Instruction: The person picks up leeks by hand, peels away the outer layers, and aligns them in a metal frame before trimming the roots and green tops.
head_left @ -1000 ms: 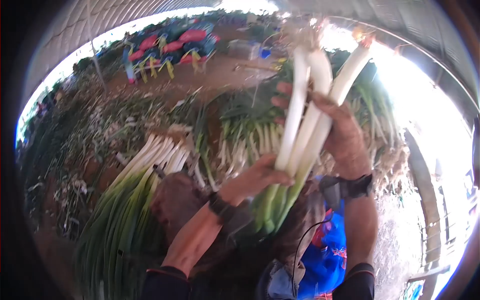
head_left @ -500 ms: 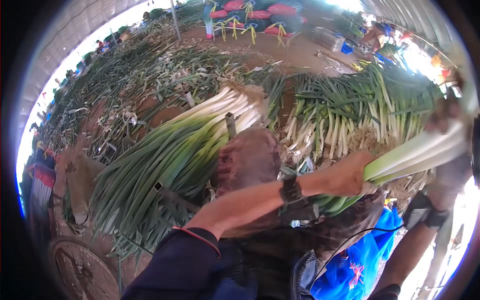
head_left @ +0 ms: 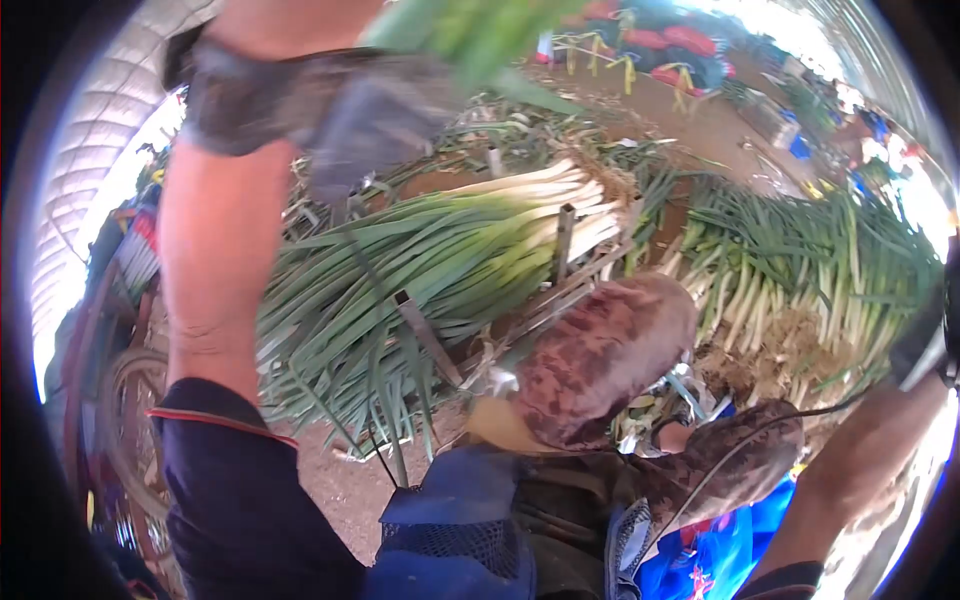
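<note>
My left hand [head_left: 295, 25] is raised at the top, cut off by the frame edge, with a dark strapped device [head_left: 260, 100] on the wrist. Blurred green onion leaves [head_left: 490, 40] stretch rightward from it; the hand seems closed around them, though the fingers lie outside the picture. Below is a large bundle of green onions [head_left: 430, 250], white ends to the upper right, lying between metal uprights [head_left: 565, 240]. My right forearm [head_left: 860, 480] reaches up along the right edge to a dark wristband [head_left: 918, 335]; the right hand itself is beyond the view.
More green onions with rooty ends [head_left: 800, 260] lie at the right. My knee [head_left: 610, 350] in patterned trousers is beside the metal rack. Blue plastic [head_left: 735, 550] sits low right, a spoked wheel [head_left: 130, 430] at left, and tied red and dark sacks [head_left: 680, 50] stand behind.
My left hand has swung from the right side to the upper left, and green onion leaves move with it. My right hand has left the view at the right edge. The view has shifted.
</note>
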The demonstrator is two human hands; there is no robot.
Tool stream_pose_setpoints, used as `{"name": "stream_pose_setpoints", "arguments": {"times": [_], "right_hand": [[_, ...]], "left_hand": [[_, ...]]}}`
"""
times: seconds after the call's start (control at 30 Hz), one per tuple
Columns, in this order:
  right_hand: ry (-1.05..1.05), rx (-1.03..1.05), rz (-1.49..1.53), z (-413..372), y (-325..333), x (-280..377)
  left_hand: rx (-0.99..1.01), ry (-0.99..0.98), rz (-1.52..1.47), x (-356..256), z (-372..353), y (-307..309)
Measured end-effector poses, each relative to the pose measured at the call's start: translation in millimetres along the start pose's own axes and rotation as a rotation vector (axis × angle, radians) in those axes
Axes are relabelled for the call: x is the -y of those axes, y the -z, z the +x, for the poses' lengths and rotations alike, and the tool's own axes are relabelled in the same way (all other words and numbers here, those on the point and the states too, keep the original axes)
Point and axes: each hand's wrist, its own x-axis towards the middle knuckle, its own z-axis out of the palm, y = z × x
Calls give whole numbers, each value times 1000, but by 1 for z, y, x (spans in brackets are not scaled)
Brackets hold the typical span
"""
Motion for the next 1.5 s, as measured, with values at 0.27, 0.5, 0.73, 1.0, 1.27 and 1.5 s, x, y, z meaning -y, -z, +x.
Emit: {"name": "stream_pose_setpoints", "arguments": {"times": [0.27, 0.5, 0.73, 1.0, 1.27, 1.5], "right_hand": [[-442, 311, 29, -10, -127, -228], [-594, 678, -166, -119, -341, -372], [-782, 361, 413, -68, -439, -327], [-99, 545, -432, -109, -508, -396], [-502, 464, 229, -114, -458, -343], [-659, 197, 285, -99, -381, -304]], "left_hand": [[37, 745, 431, 142, -124, 36], [369, 841, 17, 166, -215, -82], [433, 863, -940, 200, -215, -138], [394, 671, -1056, 283, -218, -262], [631, 1062, -889, 286, -158, -313], [752, 1176, -569, 279, -129, -301]]}}
